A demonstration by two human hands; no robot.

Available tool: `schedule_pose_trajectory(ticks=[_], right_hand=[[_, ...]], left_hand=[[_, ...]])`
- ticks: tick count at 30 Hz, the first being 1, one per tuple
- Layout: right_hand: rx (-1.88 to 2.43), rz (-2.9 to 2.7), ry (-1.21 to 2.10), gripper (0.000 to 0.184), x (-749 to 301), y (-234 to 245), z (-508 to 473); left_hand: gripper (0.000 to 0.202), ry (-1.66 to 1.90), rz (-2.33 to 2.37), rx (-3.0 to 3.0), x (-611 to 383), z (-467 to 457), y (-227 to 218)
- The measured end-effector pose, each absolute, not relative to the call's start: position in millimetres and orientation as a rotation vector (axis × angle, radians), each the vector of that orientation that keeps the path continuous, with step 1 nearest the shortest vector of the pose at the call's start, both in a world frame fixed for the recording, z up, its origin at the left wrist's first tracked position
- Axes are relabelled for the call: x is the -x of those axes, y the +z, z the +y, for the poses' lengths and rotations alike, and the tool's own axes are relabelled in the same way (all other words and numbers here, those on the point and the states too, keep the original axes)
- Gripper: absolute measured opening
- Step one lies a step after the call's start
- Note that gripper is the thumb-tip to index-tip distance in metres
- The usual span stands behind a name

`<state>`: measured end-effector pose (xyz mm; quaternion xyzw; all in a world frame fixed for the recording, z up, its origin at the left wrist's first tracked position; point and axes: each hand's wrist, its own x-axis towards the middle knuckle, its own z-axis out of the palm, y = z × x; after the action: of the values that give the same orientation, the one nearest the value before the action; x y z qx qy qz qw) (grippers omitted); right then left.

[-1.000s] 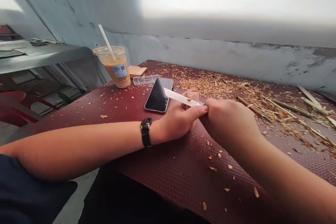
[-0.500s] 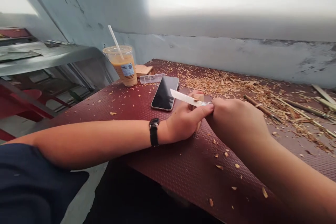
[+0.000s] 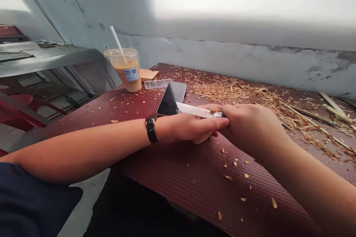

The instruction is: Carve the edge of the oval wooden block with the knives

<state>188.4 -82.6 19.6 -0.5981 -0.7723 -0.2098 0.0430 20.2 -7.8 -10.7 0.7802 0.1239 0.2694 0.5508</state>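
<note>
In my right hand [image 3: 250,122] is a knife [image 3: 196,111]. The fingers wrap its handle, and its pale blade points left across the top of my left hand [image 3: 191,127]. The left thumb lies stretched along the near side of the blade, its tip by the right hand's knuckles. Below the blade, the other left fingers are curled, and what they hold is hidden. A small brown wood chip [image 3: 213,111] clings to the blade near the handle. Just beyond the left wrist, a phone [image 3: 169,100] lies on the dark red table [image 3: 178,166], and the blade's tip overlaps it in view.
An iced drink cup [image 3: 128,74] with a straw stands at the back left. Beside it are a wooden block [image 3: 148,74] and a clear plastic case [image 3: 157,84]. Wood shavings [image 3: 228,90] cover the back and right, with thin sticks [image 3: 313,114] among them. A wall borders the back.
My left hand has turned so its fingers sit lower beneath the blade. The blade lies flatter, less steeply slanted. The whole view has shifted slightly.
</note>
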Motion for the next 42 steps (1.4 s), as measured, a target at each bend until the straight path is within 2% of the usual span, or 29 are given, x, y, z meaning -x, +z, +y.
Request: schedule_pose_trajectory(ticks=[3, 7, 10, 14, 19, 21, 23, 26, 30, 35, 40, 42], right_hand=[[1.837, -2.33, -0.619, 0.028, -188, 20, -82], [1.919, -2.307, -0.575, 0.029, -184, 22, -80], [2.059, -2.219, -0.524, 0.027, -184, 21, -76], [2.119, -2.13, -0.458, 0.034, -186, 15, -71], [1.939, -2.165, -0.262, 0.029, -190, 10, -75], [1.801, -2.141, -0.026, 0.029, -197, 9, -78], [1.701, -2.019, 0.204, 0.038, -207, 6, -78], [1.629, -1.725, 0.538, 0.041, -224, -1, -72], [1.475, -1.366, 0.925, 0.037, -237, -8, -61], [1.433, -1.281, 0.938, 0.046, -240, -13, -56], [1.45, -1.335, 0.872, 0.049, -240, -18, -56], [1.473, -1.377, 0.848, 0.048, -239, -19, -57]], left_hand=[[0.024, 0.635, 0.209, -1.991, -18, -5, -9], [0.024, 0.87, 0.22, -1.972, -24, -5, -13], [0.026, 0.95, 0.336, -1.896, -30, -8, -23], [0.025, 0.981, 0.49, -1.786, -34, -9, -31], [0.04, 0.746, 0.35, -1.49, -29, -5, -21], [0.042, 0.585, 0.293, -1.358, -21, -3, -15], [0.041, 0.367, 0.265, -1.222, -12, 1, -11], [0.063, 0.09, 0.29, -1.074, -2, 8, -10], [0.075, 0.076, 0.298, -0.986, 1, 18, -14], [0.074, 0.014, 0.195, -0.942, -3, 35, -26], [0.084, -0.014, 0.155, -0.91, -6, 43, -35], [0.078, -0.007, 0.169, -0.898, -6, 42, -34]])
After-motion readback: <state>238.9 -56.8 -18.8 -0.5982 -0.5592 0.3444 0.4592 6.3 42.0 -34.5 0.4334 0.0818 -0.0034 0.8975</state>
